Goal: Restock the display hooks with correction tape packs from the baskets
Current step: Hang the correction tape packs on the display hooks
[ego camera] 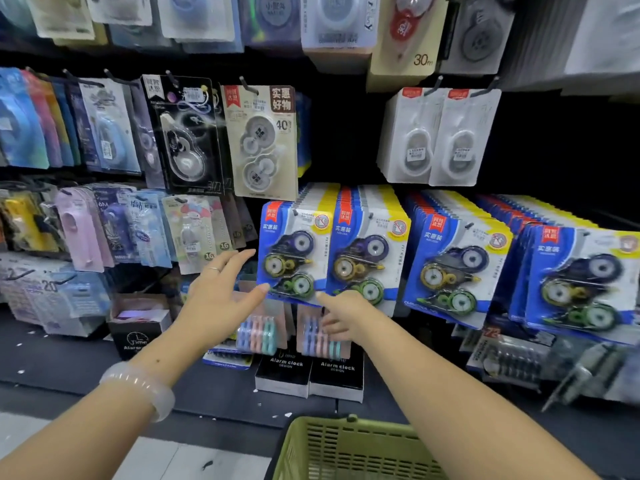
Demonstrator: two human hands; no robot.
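Both hands, left hand (214,299) and right hand (341,315), reaching wide-fingered, holding nothing, toward blue packs (294,254); better squaring the stack gently.

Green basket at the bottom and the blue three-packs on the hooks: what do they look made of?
Green basket: looks like moulded matt plastic, judging by its slotted walls and thick rim. Blue three-packs: apparently printed card backing under a clear, glossy plastic blister; highlights glint over the dispensers.

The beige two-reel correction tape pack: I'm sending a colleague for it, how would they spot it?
On the middle row of hooks, beside the glossy black pack, hangs the beige two-reel correction tape pack. Only it shows two stacked white reels and a "40".
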